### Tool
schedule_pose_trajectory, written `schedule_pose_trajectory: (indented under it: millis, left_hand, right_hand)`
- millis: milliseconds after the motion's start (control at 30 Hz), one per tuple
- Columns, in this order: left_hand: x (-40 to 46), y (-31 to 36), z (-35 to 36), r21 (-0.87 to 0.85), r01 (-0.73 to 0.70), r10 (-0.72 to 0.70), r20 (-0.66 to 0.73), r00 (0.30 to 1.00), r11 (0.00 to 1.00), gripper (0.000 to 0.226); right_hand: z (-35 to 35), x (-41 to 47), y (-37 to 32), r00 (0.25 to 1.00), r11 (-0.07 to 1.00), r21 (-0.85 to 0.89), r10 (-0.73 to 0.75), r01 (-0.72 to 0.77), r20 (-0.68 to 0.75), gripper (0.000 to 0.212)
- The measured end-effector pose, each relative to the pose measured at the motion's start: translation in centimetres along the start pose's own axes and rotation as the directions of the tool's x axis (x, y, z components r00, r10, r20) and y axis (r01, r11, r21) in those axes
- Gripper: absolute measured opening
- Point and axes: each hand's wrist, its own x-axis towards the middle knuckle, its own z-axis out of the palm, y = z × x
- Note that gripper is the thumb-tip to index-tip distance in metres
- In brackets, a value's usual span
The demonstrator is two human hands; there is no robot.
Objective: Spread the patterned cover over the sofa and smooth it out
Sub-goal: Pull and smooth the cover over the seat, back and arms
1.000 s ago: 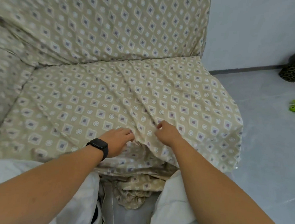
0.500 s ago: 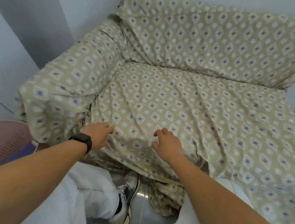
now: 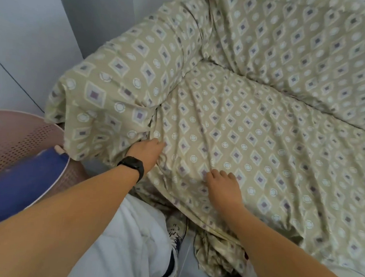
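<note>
The beige patterned cover [image 3: 251, 124] with diamond and circle print lies over the sofa's seat, backrest and left armrest [image 3: 121, 77], with creases fanning across the seat. My left hand [image 3: 147, 153], a black watch on its wrist, lies palm down with the fingertips pressing the cover at the crease between armrest and seat. About a hand's width to the right, my right hand [image 3: 223, 186] rests on the cover near the seat's front edge, fingers bent and tips on the fabric. Loose cover hangs bunched [image 3: 216, 253] below the front edge.
A pink perforated basket [image 3: 16, 139] holding a blue cloth [image 3: 25, 181] stands on the floor left of the armrest. My white-trousered legs and a shoe [image 3: 175, 238] are against the sofa front. A grey wall runs behind the armrest.
My view and both hands have shifted left along the seat's front edge, from the right end of the seat to the left armrest. The left hand now reaches the armrest crease.
</note>
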Motion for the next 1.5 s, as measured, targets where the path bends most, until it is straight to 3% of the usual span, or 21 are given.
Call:
schedule_pose_trajectory:
  millis: [133,200,367,467,567,633,700,767,867,967,1067,1167,1267,1300,1400,1500]
  left_hand:
    - [-0.8,-0.8,-0.5,0.002,-0.043,0.043,0.064,0.997,0.999,0.037]
    - [-2.3,-1.3,-1.1,-0.016,-0.042,0.044,0.077,0.996,0.999,0.031]
    - [-5.8,-1.9,-3.4,-0.231,-0.012,0.024,0.046,0.999,0.973,0.029]
    - [-7.5,-2.0,-7.4,-0.233,-0.047,0.013,-0.146,0.989,0.971,0.029]
    - [-8.6,-2.9,-11.4,-0.143,-0.099,0.023,-0.461,0.887,0.985,0.024]
    - [-8.3,-4.8,-13.4,-0.154,-0.028,-0.062,-0.550,0.833,0.988,0.028]
    - [-7.0,-7.4,-14.9,-0.241,0.085,-0.207,-0.545,0.813,0.967,0.036]
    - [-5.1,-10.0,-15.8,-0.384,0.190,-0.372,-0.483,0.793,0.904,0.043]
    - [-2.6,-13.3,-15.7,-0.657,0.304,-0.597,-0.277,0.753,0.690,0.043]
    - [-0.8,-16.2,-14.8,-0.830,0.330,-0.660,-0.059,0.749,0.449,0.041]
    - [0.8,-19.2,-14.8,-0.887,0.375,-0.632,0.132,0.764,0.268,0.059]
    - [1.1,-21.3,-14.7,-0.869,0.466,-0.544,0.314,0.778,0.165,0.057]
    - [0.9,-22.9,-13.9,-0.823,0.568,-0.524,0.476,0.706,0.018,0.055]
    - [1.0,-23.6,-13.8,-0.802,0.597,-0.539,0.496,0.681,0.015,0.051]
    - [1.5,-25.2,-13.1,-0.734,0.664,-0.564,0.491,0.664,0.142,0.044]
    - [2.2,-26.0,-12.3,-0.655,0.720,-0.514,0.547,0.661,0.229,0.040]
  right_hand:
    - [-1.2,-0.4,-0.9,0.986,0.991,0.072,-0.123,0.115,0.109,0.030]
    - [-2.2,-0.4,-1.2,0.986,0.991,0.081,-0.112,0.102,0.127,0.030]
    - [-6.9,0.5,-2.9,0.979,0.987,0.147,-0.094,0.068,0.181,0.041]
    - [-11.1,0.9,-4.3,0.982,0.977,0.184,-0.133,0.107,0.135,0.046]
    - [-14.6,1.1,-5.4,0.985,0.961,0.227,-0.170,0.158,0.033,0.047]
    - [-16.5,1.7,-6.0,0.978,0.946,0.249,-0.205,0.207,-0.037,0.045]
    - [-18.2,3.2,-6.1,0.965,0.932,0.254,-0.240,0.259,-0.103,0.043]
    - [-19.9,6.0,-6.1,0.942,0.918,0.242,-0.269,0.313,-0.199,0.040]
    - [-22.9,11.5,-6.4,0.874,0.887,0.268,-0.244,0.377,-0.421,0.033]
    - [-25.8,18.8,-8.1,0.791,0.846,0.275,-0.244,0.456,-0.561,0.034]
    - [-27.2,25.1,-10.8,0.822,0.864,0.210,-0.322,0.458,-0.469,0.041]
    - [-28.1,28.4,-13.3,0.838,0.854,0.199,-0.382,0.481,-0.390,0.050]
    - [-30.2,30.8,-14.3,0.876,0.872,0.175,-0.409,0.458,-0.253,0.048]
    - [-31.3,31.9,-14.5,0.909,0.902,0.162,-0.369,0.400,-0.194,0.046]
    - [-34.4,34.8,-15.5,0.983,0.978,0.100,-0.176,0.180,-0.053,0.041]
    - [-35.4,36.8,-17.3,0.988,0.991,0.014,-0.137,0.136,0.076,0.038]
